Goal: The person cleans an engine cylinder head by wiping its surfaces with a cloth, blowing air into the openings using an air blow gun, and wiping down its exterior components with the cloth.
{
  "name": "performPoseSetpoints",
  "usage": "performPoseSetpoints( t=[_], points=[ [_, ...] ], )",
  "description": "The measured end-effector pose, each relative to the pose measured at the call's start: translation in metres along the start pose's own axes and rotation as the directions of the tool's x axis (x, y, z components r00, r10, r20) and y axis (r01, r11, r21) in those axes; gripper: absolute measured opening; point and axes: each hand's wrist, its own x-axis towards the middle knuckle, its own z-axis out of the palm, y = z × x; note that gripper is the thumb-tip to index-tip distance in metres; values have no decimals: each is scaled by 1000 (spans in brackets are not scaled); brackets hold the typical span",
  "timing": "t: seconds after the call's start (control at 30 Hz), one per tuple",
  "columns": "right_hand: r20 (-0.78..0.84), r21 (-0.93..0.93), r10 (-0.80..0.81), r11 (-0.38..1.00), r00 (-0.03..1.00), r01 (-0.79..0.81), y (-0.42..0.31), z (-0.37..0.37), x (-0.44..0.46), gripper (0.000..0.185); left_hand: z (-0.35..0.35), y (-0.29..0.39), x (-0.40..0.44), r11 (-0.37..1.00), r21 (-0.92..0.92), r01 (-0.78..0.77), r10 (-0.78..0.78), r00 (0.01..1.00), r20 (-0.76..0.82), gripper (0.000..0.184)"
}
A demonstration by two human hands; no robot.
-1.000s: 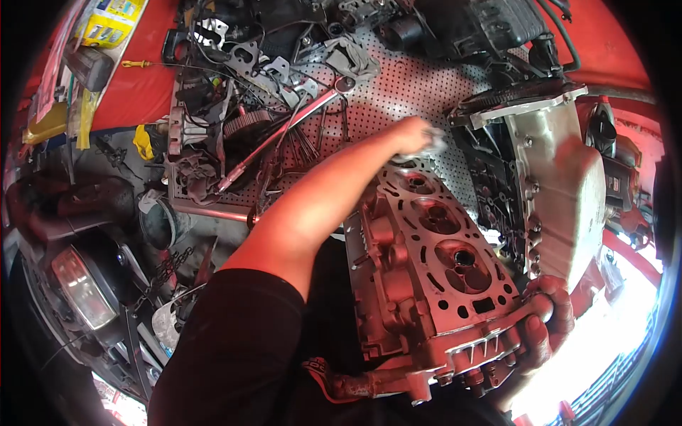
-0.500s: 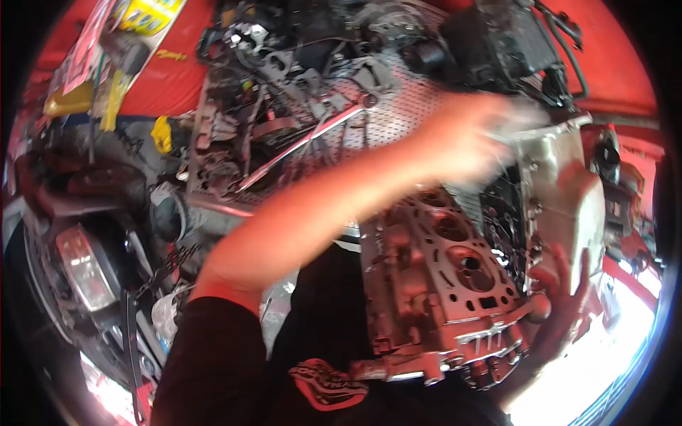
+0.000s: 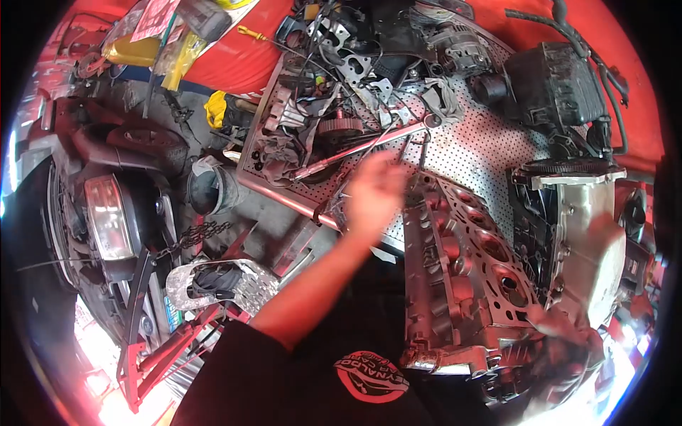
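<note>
A metal cylinder head [image 3: 477,280] with round chambers along its upper face lies at the right of centre, its near end toward me. My left hand [image 3: 376,192] is over the near edge of the perforated metal table [image 3: 490,145], just left of the head's far end; motion smears its fingers, and whether it holds anything cannot be told. At the near right end of the head is my right hand [image 3: 568,348], dark and blurred, close to or touching the casting; its fingers are hard to make out. A long-handled ratchet wrench [image 3: 369,148] lies beyond my left hand.
Gaskets, brackets and a toothed pulley [image 3: 339,127] crowd the table's left part. A black plastic box [image 3: 561,84] sits at the back right, a large pale metal cover [image 3: 586,245] at the right. On the left are a headlight [image 3: 109,216], a bucket [image 3: 206,192] and a chain [image 3: 202,233].
My left hand has swung from the far end and right side back to the left of the cylinder head. My right hand has shifted at the near end. The view has turned rightward.
</note>
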Motion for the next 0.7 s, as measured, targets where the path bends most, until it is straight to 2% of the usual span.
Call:
performPoseSetpoints(
  t=[0.03,0.07,0.1,0.17,0.2,0.23,0.27,0.3,0.37,0.4,0.47,0.5,0.53,0.6,0.67,0.7],
  points=[
    [3,-1,-4,1000,1000,4,0,-3,-3,78,-45,-41,-3,928,289,233,-226,972,-58,37],
    [7,-9,-8,1000,1000,8,2,-3,-5,76,-90,-122,-23,906,319,277,-225,956,-191,45],
    [12,-16,-12,1000,1000,12,3,-2,-4,75,-114,-116,-32,793,501,347,-194,923,-333,54],
    [26,-39,-32,999,999,33,3,2,0,72,-152,-170,-66,676,571,466,-209,864,-458,63],
    [38,-55,-49,997,998,51,5,4,5,70,-148,-167,-72,680,572,459,-216,871,-441,63],
    [56,-77,-66,995,996,70,5,4,9,68,-141,-161,-78,623,275,732,-610,675,-415,57],
    [71,-101,-78,991,994,85,5,5,11,67,-132,-157,-80,394,0,919,-891,382,-246,52],
    [80,-126,-91,987,993,101,5,4,12,65,-122,-168,-83,396,26,918,-891,391,-233,52],
    [101,-172,-113,977,988,129,2,0,14,62,-110,-210,-99,483,38,875,-860,482,-166,36],
    [106,-188,-123,972,987,141,1,-1,16,61,-109,-228,-106,485,59,873,-857,487,-167,36],
    [118,-213,-137,964,984,160,1,-3,18,58,-108,-250,-110,653,42,756,-731,644,-224,21],
    [126,-224,-144,960,981,170,2,-4,19,56,-100,-215,-104,728,-64,683,-685,717,-129,19],
    [135,-233,-145,957,980,174,2,-5,19,55,-97,-197,-97,732,-53,679,-679,723,-125,19],
    [172,-256,-141,949,975,182,3,-10,20,52,-100,-175,-97,821,-56,567,-565,823,57,19],
    [178,-260,-137,949,975,180,5,-10,20,49,-105,-167,-92,859,2,512,-511,857,61,22],
    [99,-214,-162,960,982,180,4,-5,20,48,-99,-124,-81,866,-38,499,-498,866,37,26]
  ],
)
